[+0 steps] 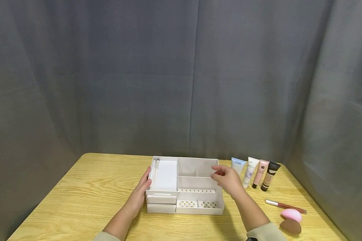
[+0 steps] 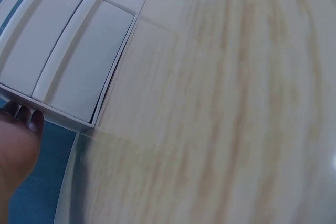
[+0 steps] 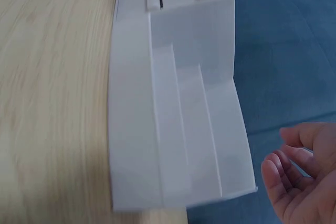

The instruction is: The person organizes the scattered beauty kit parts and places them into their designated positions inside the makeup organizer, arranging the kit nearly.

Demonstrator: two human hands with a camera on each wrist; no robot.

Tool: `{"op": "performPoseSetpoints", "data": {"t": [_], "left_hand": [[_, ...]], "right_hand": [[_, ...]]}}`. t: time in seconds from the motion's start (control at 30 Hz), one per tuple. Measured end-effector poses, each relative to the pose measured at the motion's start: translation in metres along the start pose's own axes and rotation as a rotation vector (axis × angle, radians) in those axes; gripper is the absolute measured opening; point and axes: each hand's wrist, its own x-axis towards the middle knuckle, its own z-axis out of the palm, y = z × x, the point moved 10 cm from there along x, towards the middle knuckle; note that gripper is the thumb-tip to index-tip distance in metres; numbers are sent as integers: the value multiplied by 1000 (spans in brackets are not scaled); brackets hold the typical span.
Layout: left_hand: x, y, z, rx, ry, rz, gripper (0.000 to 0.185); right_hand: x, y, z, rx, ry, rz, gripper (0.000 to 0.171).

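Observation:
A white desktop organizer (image 1: 199, 211) with two small drawers (image 1: 161, 203) at its left front stands on the wooden table. Two thin white sticks (image 1: 155, 175) lie along the left edge of its upper left compartment. My left hand (image 1: 136, 199) rests against the organizer's left side, fingers extended along it; in the left wrist view, its fingertips (image 2: 35, 124) touch the wall. Over the right edge hovers my right hand (image 1: 227, 180), loosely curled with nothing in it. The right wrist view shows that hand (image 3: 299, 177) apart from the organizer's side.
Four tubes stand at the organizer's right: light blue (image 1: 237, 165), white (image 1: 250, 170), pink (image 1: 260, 173) and black-and-beige (image 1: 269, 175). Nearer lie a lip gloss tube (image 1: 285, 205), a pink makeup sponge (image 1: 292, 214) and a brown sponge (image 1: 290, 227). Grey curtains (image 1: 138, 83) surround the table.

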Motion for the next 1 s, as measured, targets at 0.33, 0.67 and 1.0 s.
{"op": "performPoseSetpoints", "data": {"t": [0.33,0.67,1.0], "left_hand": [[-1,0,1,-6,-12,-3,60],[0,-1,0,2,-13,6,61],[0,0,1,-3,-16,1,60]], "right_hand": [[-7,45,-35,-49,35,56,35],[-15,87,-54,-134,43,124,40],[-19,115,-63,-174,56,174,41]]}}
